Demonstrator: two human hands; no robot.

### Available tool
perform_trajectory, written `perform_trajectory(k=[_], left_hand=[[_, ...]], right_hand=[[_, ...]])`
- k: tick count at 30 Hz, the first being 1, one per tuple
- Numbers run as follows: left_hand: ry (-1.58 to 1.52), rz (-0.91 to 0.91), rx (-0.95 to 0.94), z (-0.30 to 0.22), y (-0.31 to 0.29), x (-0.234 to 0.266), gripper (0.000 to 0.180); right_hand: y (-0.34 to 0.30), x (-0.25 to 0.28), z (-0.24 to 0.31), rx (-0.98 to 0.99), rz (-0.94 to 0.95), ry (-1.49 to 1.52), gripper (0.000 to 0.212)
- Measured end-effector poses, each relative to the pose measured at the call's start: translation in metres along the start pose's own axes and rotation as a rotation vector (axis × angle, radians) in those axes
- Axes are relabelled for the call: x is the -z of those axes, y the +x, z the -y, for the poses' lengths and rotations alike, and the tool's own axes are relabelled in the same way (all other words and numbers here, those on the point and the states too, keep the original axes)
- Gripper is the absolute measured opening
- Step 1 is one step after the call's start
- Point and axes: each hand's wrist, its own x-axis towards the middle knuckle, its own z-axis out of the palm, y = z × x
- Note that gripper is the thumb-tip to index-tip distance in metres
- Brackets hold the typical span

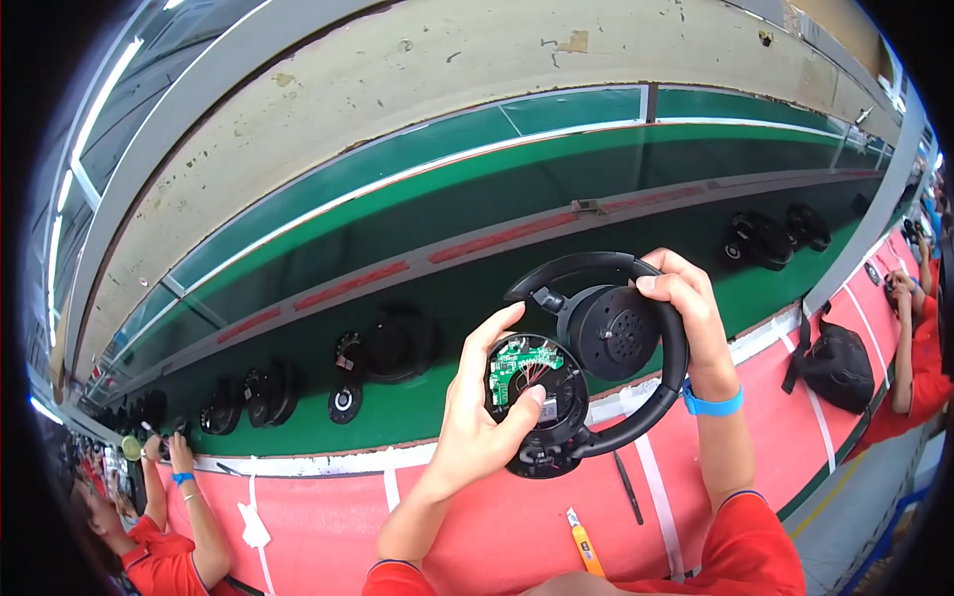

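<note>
I hold a pair of black headphones (651, 422) in front of me, above the edge of the red work surface. My left hand (477, 417) is closed round the left ear cup, thumb pressed on its inside. That cup is uncovered, showing a green circuit board (512, 370) and several thin wires (538, 374). The other ear cup (618, 333) turns a black plate with small holes towards me. My right hand (691, 303), with a blue band (714, 402) on its wrist, grips the headband at its upper right. Its remaining fingers are partly hidden behind the band.
A yellow utility knife (584, 544) and a thin black tool (629, 487) lie on the red surface (338, 526). Beyond runs a green belt (477, 382) with several dark headphones (760, 238). A black bag (835, 366) sits to the right. Co-workers in red (169, 556) flank me.
</note>
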Motion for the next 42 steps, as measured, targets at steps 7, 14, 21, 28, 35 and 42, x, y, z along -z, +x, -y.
perform_trajectory(k=[7,14,21,28,35,42], left_hand=[[-0.016,-0.01,0.021,-0.005,-0.001,0.0,0.061],[-0.086,-0.018,0.061,-0.006,-0.001,-0.004,0.053],[0.078,-0.051,-0.063,-0.006,-0.006,-0.01,0.046],[0.104,-0.026,-0.106,-0.003,-0.009,-0.012,0.042],[0.091,-0.019,-0.065,-0.004,-0.008,-0.012,0.042],[0.121,-0.011,-0.043,-0.002,-0.005,-0.011,0.043]], right_hand=[[-0.003,-0.002,0.006,-0.018,0.008,-0.007,0.021],[-0.001,-0.003,0.002,-0.077,0.003,0.058,0.029],[-0.002,0.004,0.001,-0.017,0.004,0.08,0.034],[-0.005,0.007,0.005,0.021,0.008,0.097,0.034],[-0.008,0.004,0.007,-0.029,-0.018,0.093,0.029],[-0.003,0.003,-0.002,-0.091,-0.017,0.145,0.029]])
